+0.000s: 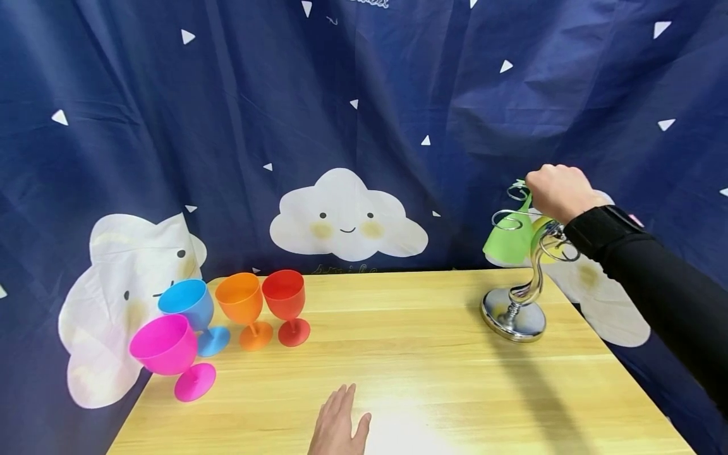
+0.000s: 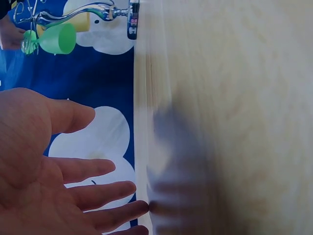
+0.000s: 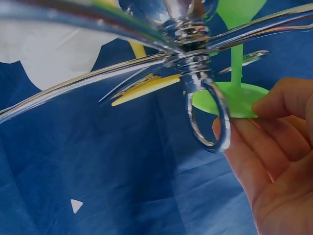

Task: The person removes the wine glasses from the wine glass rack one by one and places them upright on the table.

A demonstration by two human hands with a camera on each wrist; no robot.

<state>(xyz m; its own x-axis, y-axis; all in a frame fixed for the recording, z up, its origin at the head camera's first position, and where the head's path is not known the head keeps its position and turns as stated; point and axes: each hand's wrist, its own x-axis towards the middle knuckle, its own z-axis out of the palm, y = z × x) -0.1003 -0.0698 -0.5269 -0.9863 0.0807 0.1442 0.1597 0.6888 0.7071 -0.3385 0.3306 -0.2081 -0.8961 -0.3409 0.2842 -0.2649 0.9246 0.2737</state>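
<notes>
At the right of the head view, my right hand (image 1: 563, 189) is at the top of a chrome stemware rack (image 1: 534, 284) with curled arms and a round base. The right wrist view shows this hand pinching the round foot of a green plastic goblet (image 3: 234, 100) between thumb and fingers. The goblet hangs upside down, its stem beside a rack arm. A yellow goblet (image 3: 146, 90) also hangs upside down on the rack, partly hidden behind the metal. Low in the middle, my left hand (image 1: 338, 426) is over the table with straight, spread fingers, holding nothing.
On the table's left stand four upright goblets: magenta (image 1: 165, 347), blue (image 1: 190, 303), orange (image 1: 240, 300) and red (image 1: 284, 297). A dark blue curtain (image 1: 387, 126) with white clouds hangs behind the wooden table (image 1: 398, 354).
</notes>
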